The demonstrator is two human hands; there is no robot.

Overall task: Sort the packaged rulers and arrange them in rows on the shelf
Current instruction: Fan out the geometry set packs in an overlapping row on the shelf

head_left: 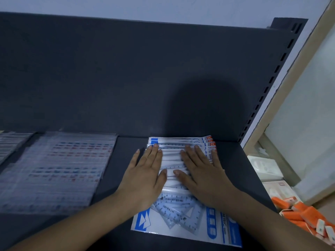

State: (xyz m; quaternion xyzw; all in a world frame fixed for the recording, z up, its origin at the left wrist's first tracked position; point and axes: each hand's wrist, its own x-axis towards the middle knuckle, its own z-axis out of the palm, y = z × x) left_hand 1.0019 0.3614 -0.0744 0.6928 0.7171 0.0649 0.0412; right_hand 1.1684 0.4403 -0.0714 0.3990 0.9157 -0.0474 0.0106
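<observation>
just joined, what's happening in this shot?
A person is laying out packaged rulers on a dark shelf. The left hand and right hand both press flat, fingers straight, on an overlapping row of blue-and-white ruler packs that runs from the shelf's front edge to its back. A second row of clear ruler packs lies to the left. Orange items sit off the shelf's right end.

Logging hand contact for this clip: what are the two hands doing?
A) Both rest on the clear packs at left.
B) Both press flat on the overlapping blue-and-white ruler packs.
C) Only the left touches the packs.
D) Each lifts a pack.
B: the left hand and right hand lie flat, palm-down, side by side on the blue-and-white ruler packs.
</observation>
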